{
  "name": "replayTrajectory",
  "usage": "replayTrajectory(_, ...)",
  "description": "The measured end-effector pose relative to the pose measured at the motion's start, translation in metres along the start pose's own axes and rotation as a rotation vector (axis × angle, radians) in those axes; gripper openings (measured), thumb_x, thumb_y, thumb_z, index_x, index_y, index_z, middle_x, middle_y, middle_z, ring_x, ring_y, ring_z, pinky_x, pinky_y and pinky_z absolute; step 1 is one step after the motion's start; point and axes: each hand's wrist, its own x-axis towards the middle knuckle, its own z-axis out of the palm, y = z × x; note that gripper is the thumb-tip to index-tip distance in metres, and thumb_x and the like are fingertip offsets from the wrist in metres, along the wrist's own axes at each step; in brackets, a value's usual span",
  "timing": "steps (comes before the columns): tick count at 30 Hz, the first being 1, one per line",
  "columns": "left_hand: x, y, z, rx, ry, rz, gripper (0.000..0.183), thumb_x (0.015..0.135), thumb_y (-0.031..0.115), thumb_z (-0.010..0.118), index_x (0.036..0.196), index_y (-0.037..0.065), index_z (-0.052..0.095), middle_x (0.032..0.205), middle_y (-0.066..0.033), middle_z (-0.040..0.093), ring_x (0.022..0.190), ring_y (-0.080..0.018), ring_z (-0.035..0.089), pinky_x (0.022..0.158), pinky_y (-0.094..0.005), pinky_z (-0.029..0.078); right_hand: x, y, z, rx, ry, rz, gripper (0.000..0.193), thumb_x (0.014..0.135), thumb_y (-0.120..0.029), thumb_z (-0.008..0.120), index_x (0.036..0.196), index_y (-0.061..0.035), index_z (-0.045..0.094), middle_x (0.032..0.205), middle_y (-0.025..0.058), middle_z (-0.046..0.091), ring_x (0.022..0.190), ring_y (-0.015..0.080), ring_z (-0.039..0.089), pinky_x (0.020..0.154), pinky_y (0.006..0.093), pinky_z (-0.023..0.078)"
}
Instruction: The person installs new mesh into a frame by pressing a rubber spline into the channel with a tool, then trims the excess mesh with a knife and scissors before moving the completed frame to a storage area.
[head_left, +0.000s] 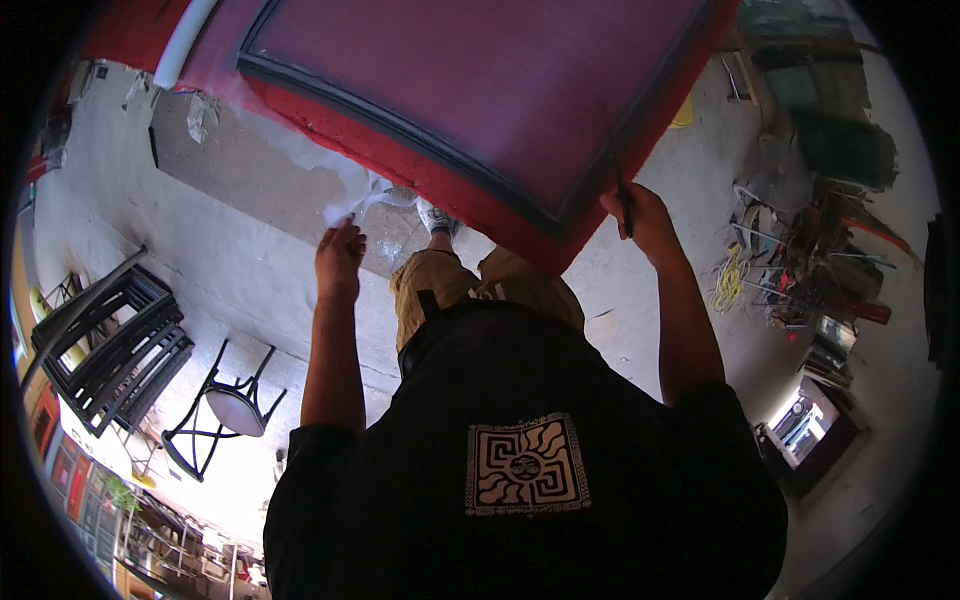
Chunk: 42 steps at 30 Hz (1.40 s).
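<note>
A large red panel point(480, 75) with a black inner border fills the upper middle, its near corner pointing down toward my legs. Thin translucent plastic film point(355, 190) hangs crumpled from its left edge. My left hand point(341, 255) is closed, pinching the loose end of that film. At the panel's right edge, close to the near corner, is my right hand point(645, 222), closed around a slim dark tool point(625, 205). The tool's upper end reaches the panel's edge; its exact kind cannot be made out.
A white tube point(184, 42) lies at the panel's far left. Stacked black frames point(115, 345) and a black metal stool point(235, 410) stand at left. Piled scrap with a yellow cord point(731, 277) lies at right. My sneaker point(433, 215) shows under the panel.
</note>
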Motion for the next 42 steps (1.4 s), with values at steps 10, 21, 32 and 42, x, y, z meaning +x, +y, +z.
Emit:
replayTrajectory(10,-0.009,0.035,-0.028,-0.234,0.242,0.243,0.042,0.114,0.033,0.056,0.145,0.005,0.062,0.122,-0.0099,0.067,0.097,-0.0219,0.065,0.088,-0.0349,0.058,-0.017,0.07,0.033,-0.133,0.139,-0.196,0.038,0.095,-0.033,0.084,0.11,-0.0022,0.066,0.098,0.0185,0.074,0.093,0.035,0.074,0.08,0.0459,0.054)
replayTrajectory(21,-0.067,-0.112,0.038,-0.365,0.24,0.048,0.051,0.115,0.039,0.051,0.153,0.007,0.04,0.136,-0.022,0.066,0.107,-0.0355,0.069,0.086,-0.0443,0.061,-0.037,0.126,0.004,-0.241,-0.072,-0.358,0.042,0.098,-0.042,0.079,0.11,-0.0027,0.071,0.096,0.02,0.076,0.092,0.0415,0.075,0.079,0.0492,0.056)
replayTrajectory(32,-0.096,-0.068,0.164,0.475,0.16,0.211,0.08,0.102,0.027,0.069,0.17,0.008,0.031,0.166,-0.016,0.045,0.148,-0.0308,0.049,0.109,-0.0523,0.053,-0.06,0.205,-0.049,-0.27,0.218,-0.133,0.054,0.097,-0.054,0.076,0.095,-0.0004,0.07,0.086,0.0232,0.074,0.084,0.0439,0.072,0.075,0.0538,0.054)
replayTrajectory(42,0.021,-0.08,0.182,0.166,-0.089,0.155,0.019,0.1,0.025,0.069,0.116,0.015,0.067,0.101,0.001,0.065,0.09,-0.0156,0.061,0.073,-0.0346,0.053,-0.163,0.341,-0.026,-0.345,0.193,0.329,0.063,0.095,-0.063,0.068,0.074,-0.004,0.074,0.074,0.019,0.074,0.079,0.0405,0.075,0.074,0.0538,0.056)
